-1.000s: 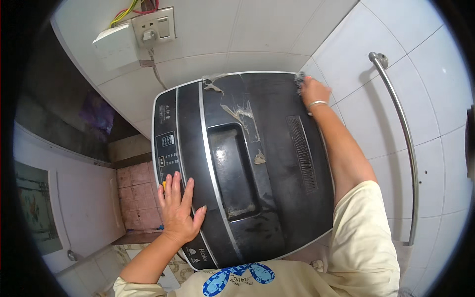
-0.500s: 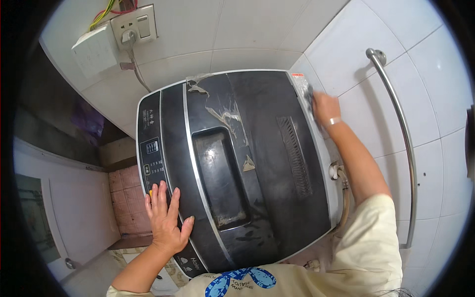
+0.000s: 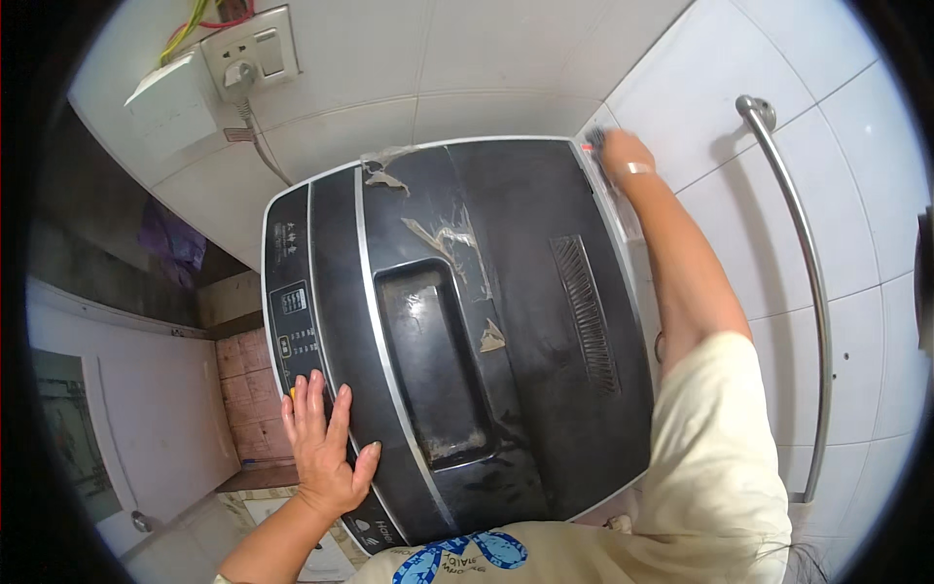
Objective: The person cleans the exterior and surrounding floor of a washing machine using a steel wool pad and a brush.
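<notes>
A black top-loading washing machine [image 3: 540, 389] with a pale rim lies below me. Its lid has a sunken handle recess [image 3: 435, 365] and torn clear film [image 3: 443, 238] still stuck on it. My left hand [image 3: 326, 453] rests flat on the control panel side at the left, fingers spread, holding nothing. At the far right corner of the rim, my right hand [image 3: 625, 151] is closed round a small dark grey, rough-looking thing [image 3: 596, 138]. Blur hides what kind it is. A light band circles my right wrist.
A metal grab bar [image 3: 793, 234] runs along the right tiled wall. On the far wall a plug sits in a socket [image 3: 251, 56] beside a white box [image 3: 170, 102]; its cord drops behind the machine. A white door [image 3: 126, 399] stands at the left.
My right hand has slid away from me along the right rim to the far corner with the dark thing. My left hand stays on the panel. The view has shifted slightly.
</notes>
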Demonstrator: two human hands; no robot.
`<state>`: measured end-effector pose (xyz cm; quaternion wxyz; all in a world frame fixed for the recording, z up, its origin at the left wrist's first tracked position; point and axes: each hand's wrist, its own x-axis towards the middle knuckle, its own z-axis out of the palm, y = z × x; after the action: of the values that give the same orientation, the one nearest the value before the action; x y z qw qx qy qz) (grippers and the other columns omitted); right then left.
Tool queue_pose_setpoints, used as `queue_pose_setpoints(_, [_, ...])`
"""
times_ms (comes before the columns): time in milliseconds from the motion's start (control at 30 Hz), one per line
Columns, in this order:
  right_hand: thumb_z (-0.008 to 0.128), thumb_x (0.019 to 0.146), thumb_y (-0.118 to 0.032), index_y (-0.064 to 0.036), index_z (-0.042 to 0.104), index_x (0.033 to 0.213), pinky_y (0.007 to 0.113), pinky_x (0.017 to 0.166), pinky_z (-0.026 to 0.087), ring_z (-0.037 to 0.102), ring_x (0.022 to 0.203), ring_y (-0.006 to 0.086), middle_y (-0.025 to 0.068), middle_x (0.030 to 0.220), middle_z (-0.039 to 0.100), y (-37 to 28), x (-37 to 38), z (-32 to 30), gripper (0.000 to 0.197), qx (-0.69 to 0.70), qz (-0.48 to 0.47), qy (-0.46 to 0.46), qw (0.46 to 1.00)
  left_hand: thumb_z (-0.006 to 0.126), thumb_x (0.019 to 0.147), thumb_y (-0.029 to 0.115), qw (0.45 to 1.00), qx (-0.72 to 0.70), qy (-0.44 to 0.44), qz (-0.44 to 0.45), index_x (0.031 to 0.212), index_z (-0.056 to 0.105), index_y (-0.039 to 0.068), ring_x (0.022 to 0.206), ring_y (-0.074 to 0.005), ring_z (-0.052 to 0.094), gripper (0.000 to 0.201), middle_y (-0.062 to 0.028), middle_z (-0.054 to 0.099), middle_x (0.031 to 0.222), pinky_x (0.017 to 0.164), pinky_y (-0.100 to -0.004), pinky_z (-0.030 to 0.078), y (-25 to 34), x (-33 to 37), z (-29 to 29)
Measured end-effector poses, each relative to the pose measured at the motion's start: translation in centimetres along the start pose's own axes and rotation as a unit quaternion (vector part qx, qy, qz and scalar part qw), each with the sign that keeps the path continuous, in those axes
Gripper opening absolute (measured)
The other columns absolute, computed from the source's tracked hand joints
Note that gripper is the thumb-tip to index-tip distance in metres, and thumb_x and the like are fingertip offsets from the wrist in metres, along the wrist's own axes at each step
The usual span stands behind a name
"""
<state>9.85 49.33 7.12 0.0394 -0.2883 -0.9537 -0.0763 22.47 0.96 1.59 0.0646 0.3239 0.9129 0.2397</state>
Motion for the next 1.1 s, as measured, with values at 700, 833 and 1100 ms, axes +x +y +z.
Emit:
queue_pose_setpoints(700, [0.049,0.075,-0.013,-0.0072,0.063,0.081,0.039,0.062,0.048,0.062,0.073,0.0276,0.0129,0.079,0.063,4.9,-17.1,-2.6,0.017,-0.2,-0.064,-0.155,0.965,0.051,0.074,0.026,1.0,0.011,0.022,0.007,0.128,0.033,0.004,0.126,-0.0396,0.015,0.061,-0.022,0.019,0.136,0.1,-0.0514,0.008,0.3,-0.6,-0.5])
queue_pose_setpoints(833, [0.048,0.076,-0.012,-0.0093,0.065,0.084,0.036,0.063,0.049,0.063,0.076,0.0247,0.0102,0.081,0.064,2.1,-20.2,-4.4,0.019,-0.271,-0.107,-0.259,0.921,0.049,0.077,0.026,0.999,0.027,0.026,0.004,0.129,0.033,0.005,0.127,-0.0371,0.016,0.058,-0.0202,0.02,0.137,0.102,-0.0482,0.008,-0.1,-1.1,-0.2])
queue_pose_setpoints(1100, [0.046,0.078,-0.01,-0.0076,0.063,0.087,0.036,0.073,0.048,0.061,0.084,0.0261,0.0125,0.09,0.063,1.5,-19.4,-3.4,0.02,-0.2,-0.022,-0.142,0.969,0.049,0.08,0.029,0.995,0.03,0.089,0.027,0.129,0.034,0.01,0.126,-0.0339,0.019,0.054,-0.0171,0.024,0.136,0.102,-0.0449,0.011,-0.1,-1.7,0.6])
